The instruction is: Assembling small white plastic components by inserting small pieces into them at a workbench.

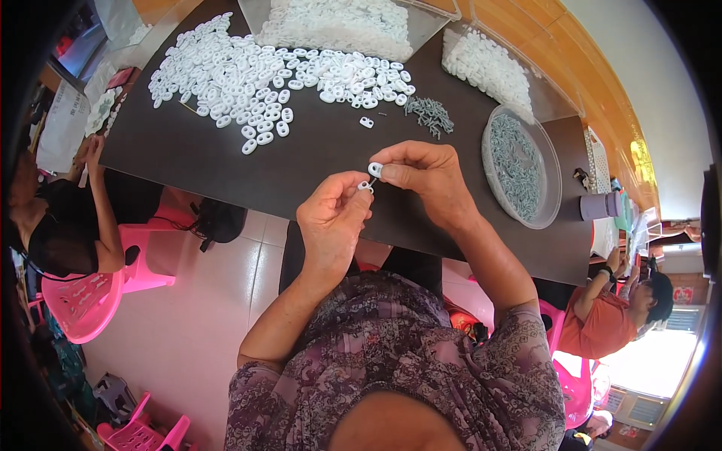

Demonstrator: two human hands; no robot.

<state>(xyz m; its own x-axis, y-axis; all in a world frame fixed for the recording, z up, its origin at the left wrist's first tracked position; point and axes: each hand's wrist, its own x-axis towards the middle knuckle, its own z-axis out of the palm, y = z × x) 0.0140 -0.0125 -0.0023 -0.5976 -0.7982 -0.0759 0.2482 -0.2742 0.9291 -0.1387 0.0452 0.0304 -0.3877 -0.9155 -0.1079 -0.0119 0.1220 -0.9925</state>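
Over the near edge of the dark table, my left hand (331,218) pinches a small white plastic piece (365,186) between thumb and fingers. My right hand (430,180) grips a white oval plastic piece with a hole (375,170) just above it. A thin grey screw (372,180) shows between the two pieces; whether it sits in both, I cannot tell. Beyond my hands lie a single white two-holed piece (366,122) and a small heap of grey screws (430,116). A wide pile of white oval pieces (226,75) covers the far left of the table.
A round clear tub (555,197) of screws stands on the right, beside a lidded purple-grey container (599,206). Clear bins of white pieces line the far side. One person sits left by a pink chair (90,297); another in orange (602,328) sits right.
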